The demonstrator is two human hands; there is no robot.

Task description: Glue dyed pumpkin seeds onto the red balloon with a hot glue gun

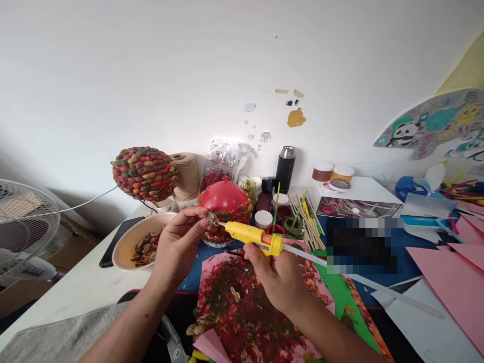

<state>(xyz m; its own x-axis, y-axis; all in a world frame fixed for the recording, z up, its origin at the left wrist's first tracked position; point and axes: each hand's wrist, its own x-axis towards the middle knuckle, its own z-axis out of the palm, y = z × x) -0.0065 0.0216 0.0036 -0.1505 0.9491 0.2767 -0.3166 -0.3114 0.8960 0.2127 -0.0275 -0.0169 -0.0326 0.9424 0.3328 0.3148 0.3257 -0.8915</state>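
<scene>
Between its thumb and fingers, my left hand (pixel 181 239) pinches a painted peanut shell (pixel 212 218). My right hand (pixel 278 275) is wrapped round a yellow glue gun (pixel 249 234), whose nozzle points left and meets the shell. A long clear glue stick (pixel 363 280) sticks out of the gun's back end. Just behind the shell stands a red balloon (pixel 223 196) with coloured shells around its lower part. To the left of my left hand, a pale bowl (pixel 120 252) holds painted shells. Below the hands lies a paint-stained pink sheet (pixel 264 312).
A shell-covered ball (pixel 144 174) stands at the back left beside a twine spool (pixel 186 176). Further right are a black flask (pixel 285 170), paint jars (pixel 293 228), wooden sticks (pixel 308 222) and a white box (pixel 359 194). Scissors (pixel 176 348) lie at the front; a fan (pixel 26 227) is at far left.
</scene>
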